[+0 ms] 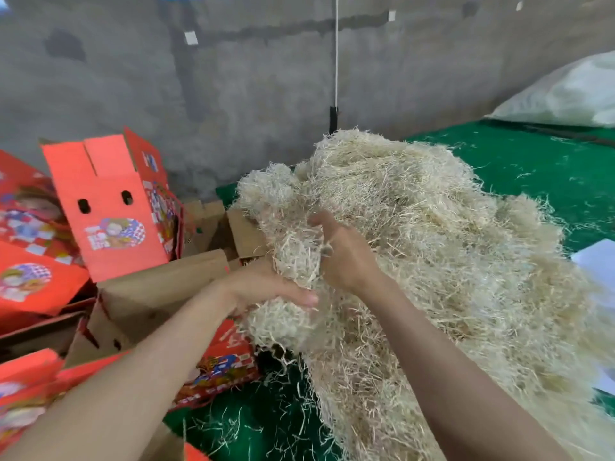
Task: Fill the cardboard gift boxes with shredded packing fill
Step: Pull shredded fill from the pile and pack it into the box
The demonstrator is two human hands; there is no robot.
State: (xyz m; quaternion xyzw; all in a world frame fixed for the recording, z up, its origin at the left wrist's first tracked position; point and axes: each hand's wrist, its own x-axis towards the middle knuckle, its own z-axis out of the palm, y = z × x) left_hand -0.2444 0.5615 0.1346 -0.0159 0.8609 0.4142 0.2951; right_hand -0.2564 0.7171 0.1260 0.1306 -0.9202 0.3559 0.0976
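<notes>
While both hands, left hand [266, 287] and right hand [342, 257], clench a clump of shredded fill [432, 247], a box [159, 294], seemingly open, sits beside them.

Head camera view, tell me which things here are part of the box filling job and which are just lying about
Part of the job: shredded fill pile; left hand and right hand, both gripping a clump; red gift boxes.

Lying about: white sack; white paper; hanging cord.
</notes>
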